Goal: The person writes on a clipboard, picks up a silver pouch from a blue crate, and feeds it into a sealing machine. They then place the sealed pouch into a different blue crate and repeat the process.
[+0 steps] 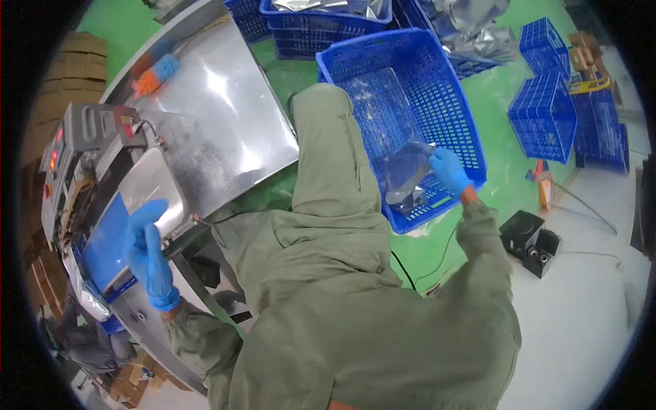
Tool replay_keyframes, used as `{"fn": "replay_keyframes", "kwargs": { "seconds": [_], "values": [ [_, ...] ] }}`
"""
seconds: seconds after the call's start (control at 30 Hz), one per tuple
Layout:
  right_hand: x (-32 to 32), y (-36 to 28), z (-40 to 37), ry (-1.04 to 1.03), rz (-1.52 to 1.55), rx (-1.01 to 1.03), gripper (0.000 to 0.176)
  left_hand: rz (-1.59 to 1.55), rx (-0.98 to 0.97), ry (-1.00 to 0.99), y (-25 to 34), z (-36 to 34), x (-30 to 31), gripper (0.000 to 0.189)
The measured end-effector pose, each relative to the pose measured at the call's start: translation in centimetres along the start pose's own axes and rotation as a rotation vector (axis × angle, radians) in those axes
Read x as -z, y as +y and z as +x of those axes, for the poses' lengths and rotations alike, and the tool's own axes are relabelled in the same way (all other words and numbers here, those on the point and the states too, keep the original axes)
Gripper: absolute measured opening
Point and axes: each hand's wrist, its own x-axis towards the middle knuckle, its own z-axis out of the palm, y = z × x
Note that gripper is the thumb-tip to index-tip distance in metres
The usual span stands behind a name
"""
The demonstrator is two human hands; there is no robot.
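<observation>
My right hand, in a blue glove, reaches into a blue plastic basket on the floor. Its fingers are closed on the edge of a silver foil pouch that lies against the basket's lower end. My left hand, gloved in blue too, is raised beside a blue plate on a bench machine. Its fingers are loosely bent and apart, and I see nothing in them. The machine has red lit digits and stands on the metal table, to the left.
A metal table holds an orange and blue fluffy duster. More blue crates stand at right, and one at the back holds foil pouches. Black speakers and cables lie on the floor. Another person is at lower left.
</observation>
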Motion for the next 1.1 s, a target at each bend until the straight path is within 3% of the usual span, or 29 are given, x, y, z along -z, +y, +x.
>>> {"fn": "replay_keyframes", "kwargs": {
  "seconds": [0.07, 0.17, 0.23, 0.3, 0.33, 0.47, 0.53, 0.57, 0.63, 0.7, 0.73, 0.77, 0.8, 0.83, 0.93, 1.0, 1.03, 1.07, 1.1],
  "values": [
    [5.0, -4.6, -1.6, 0.053, 0.081, 0.140, 0.025, 0.019, -0.017, -0.074, 0.4, 0.4, -1.0, 0.020],
    [12.0, -13.0, -5.1, -0.044, 0.075, 0.069, 0.023, -0.071, -0.078, -0.204, 1.1, 0.4, -4.8, 0.023],
    [15.0, -18.4, -7.5, -0.008, 0.309, 0.019, 0.021, -0.060, -0.395, -0.366, 3.0, 0.2, -8.4, 0.035],
    [17.9, -25.0, -10.5, 0.031, 0.422, 0.038, 0.019, -0.154, -0.569, -0.535, 5.6, -1.2, -11.5, 0.055],
    [18.8, -27.4, -11.5, 0.055, 0.546, 0.034, 0.018, -0.296, -0.665, -0.492, 6.6, -1.9, -13.2, 0.063],
    [20.5, -32.7, -12.5, 0.140, 0.736, 0.314, 0.014, -0.326, -0.762, -0.190, 9.5, -4.3, -12.3, 0.050],
    [19.8, -36.2, -12.2, -0.018, 1.212, 0.216, 0.014, -0.252, -0.775, -0.030, 8.9, -4.6, -9.6, 0.044],
    [19.0, -37.4, -11.4, -0.089, 1.308, 0.167, 0.015, -0.273, -0.780, 0.116, 8.2, -4.6, -7.9, 0.035],
    [17.5, -41.2, -10.9, -0.237, 1.311, 0.299, 0.013, -0.442, -0.793, 0.315, 6.9, -4.1, -3.4, 0.010],
    [16.2, -44.7, -11.0, -0.398, 1.305, 0.466, 0.011, -0.844, -0.327, 0.557, 7.0, -4.4, 0.4, 0.004],
    [15.1, -46.5, -9.8, -0.711, 1.401, 0.475, 0.010, -0.699, -0.215, 0.716, 6.0, -3.3, 3.0, 0.005],
    [13.7, -48.4, -9.5, -0.696, 1.374, 0.449, 0.011, -0.663, -0.145, 0.732, 5.8, -2.4, 5.6, 0.005],
    [12.4, -50.2, -9.5, -0.674, 1.348, 0.430, 0.013, -0.643, -0.165, 0.768, 4.4, -1.0, 7.4, 0.005],
    [10.5, -51.0, -8.2, -0.757, 1.307, 0.567, 0.014, -0.640, -0.221, 0.807, 2.0, 0.5, 8.5, 0.005],
    [5.6, -52.8, -7.2, -0.817, 1.349, 0.559, 0.014, -0.628, -0.292, 0.885, -2.7, 1.6, 10.2, 0.006],
    [3.1, -52.4, -7.2, -0.580, 1.325, 0.879, 0.018, -0.624, -0.303, 0.914, -3.2, 1.6, 11.1, 0.006],
    [2.1, -52.2, -7.7, -0.318, 1.271, 1.020, 0.018, -0.629, -0.278, 0.934, -3.1, 1.5, 11.3, 0.006],
    [0.9, -52.2, -8.5, -0.022, 1.144, 0.987, 0.012, -0.638, -0.245, 0.953, -3.1, 1.4, 11.2, 0.006],
    [0.0, -51.8, -8.7, 0.031, 0.917, 1.017, 0.009, -0.631, -0.237, 0.974, -3.1, 1.5, 11.3, 0.006]
  ]
}}
